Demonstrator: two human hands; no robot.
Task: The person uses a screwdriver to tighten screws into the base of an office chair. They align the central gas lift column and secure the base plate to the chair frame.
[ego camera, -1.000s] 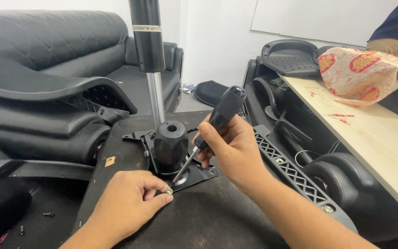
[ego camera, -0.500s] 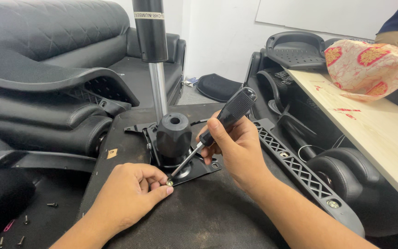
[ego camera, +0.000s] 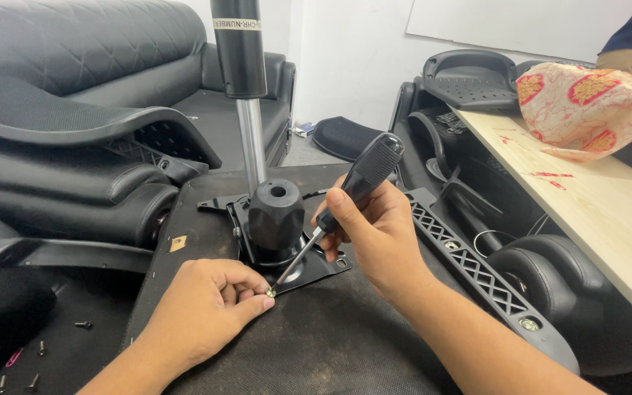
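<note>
Black fabric underside of a chair seat [ego camera: 345,344] is the work surface, loose screws [ego camera: 82,324] lying well off to the left of it. Left hand [ego camera: 199,322] pinches a small screw [ego camera: 270,292] at its fingertips: tiny, hard, easy to drop, so best kept pinned from the sides. Right hand [ego camera: 378,234] is clenched round the black ribbed handle of a screwdriver [ego camera: 345,201], tip on the screw just below that grip. Tool is stiff and light; the ribbing should hold well. Just beyond the tip, a black metal plate [ego camera: 316,267] with a plastic hub [ego camera: 276,216] and gas cylinder [ego camera: 246,88]. Far right, a wooden table [ego camera: 601,212].
</note>
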